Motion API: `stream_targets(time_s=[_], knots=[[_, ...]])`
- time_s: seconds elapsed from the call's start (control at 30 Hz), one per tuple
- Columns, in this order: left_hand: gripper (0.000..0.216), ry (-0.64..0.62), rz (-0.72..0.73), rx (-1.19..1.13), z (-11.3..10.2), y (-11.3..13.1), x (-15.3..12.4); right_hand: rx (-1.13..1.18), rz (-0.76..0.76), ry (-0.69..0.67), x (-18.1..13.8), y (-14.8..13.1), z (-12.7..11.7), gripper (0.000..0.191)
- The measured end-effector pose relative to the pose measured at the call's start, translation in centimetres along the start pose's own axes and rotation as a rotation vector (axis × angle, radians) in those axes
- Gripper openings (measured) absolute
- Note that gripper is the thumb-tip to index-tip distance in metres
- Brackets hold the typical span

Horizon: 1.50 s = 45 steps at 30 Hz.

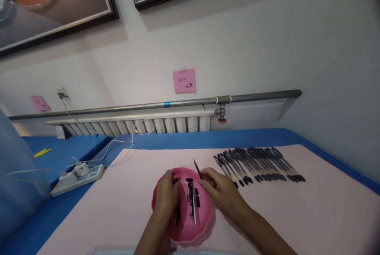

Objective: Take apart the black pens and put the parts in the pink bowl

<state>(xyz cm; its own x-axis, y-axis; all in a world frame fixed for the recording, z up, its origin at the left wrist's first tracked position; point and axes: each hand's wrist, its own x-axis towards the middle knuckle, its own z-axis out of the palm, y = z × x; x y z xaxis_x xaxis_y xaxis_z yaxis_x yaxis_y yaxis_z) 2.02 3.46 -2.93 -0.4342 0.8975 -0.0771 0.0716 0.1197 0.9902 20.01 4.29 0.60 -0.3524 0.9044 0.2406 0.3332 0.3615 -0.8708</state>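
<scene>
My right hand (221,189) is at the right rim of a pink scalloped bowl (204,229). Its thumb and fingers pinch a slim dark pen (196,166) whose pointed end is directed up and to the left. Over the bowl's left side, my left hand (166,193) is closed with curled fingers. Something small and dark shows at its fingertips, but the hand hides most of it. Inside the bowl lie black pen caps (198,201), a clear pen barrel (194,207) and other small pen parts.
Several black pens (252,162) lie in a slanted row on the pink table sheet (124,199), with loose black caps (271,177) below them. A power strip (78,181) with white plugs and cables is at left. Behind the table run a radiator (178,123) and a pipe (133,107).
</scene>
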Motion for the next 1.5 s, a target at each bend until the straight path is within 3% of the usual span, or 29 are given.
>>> stream_targets(time_s=[0.2,0.47,0.93,1.33,1.5], knots=[[0.014,-0.053,-0.121,-0.457,-1.4,1.4,-0.3,-0.031,-0.010,-0.230,-0.5,-0.3,1.5,0.009],[0.014,-0.079,-0.241,-0.831,-1.2,2.7,-2.3,-0.120,-0.031,-0.298,-0.8,-0.1,2.3,0.014],[0.022,-0.160,-0.192,-0.823,-0.1,3.5,-3.6,-0.057,-0.034,-0.236,-0.8,-0.2,2.3,0.015],[0.029,-0.131,-0.215,-0.748,0.2,3.1,-3.6,-0.079,-0.039,-0.195,-1.2,-0.4,2.8,0.012],[0.031,-0.170,-0.184,-0.735,0.8,3.2,-4.0,0.046,0.059,-0.138,-1.0,-0.3,3.0,0.008]])
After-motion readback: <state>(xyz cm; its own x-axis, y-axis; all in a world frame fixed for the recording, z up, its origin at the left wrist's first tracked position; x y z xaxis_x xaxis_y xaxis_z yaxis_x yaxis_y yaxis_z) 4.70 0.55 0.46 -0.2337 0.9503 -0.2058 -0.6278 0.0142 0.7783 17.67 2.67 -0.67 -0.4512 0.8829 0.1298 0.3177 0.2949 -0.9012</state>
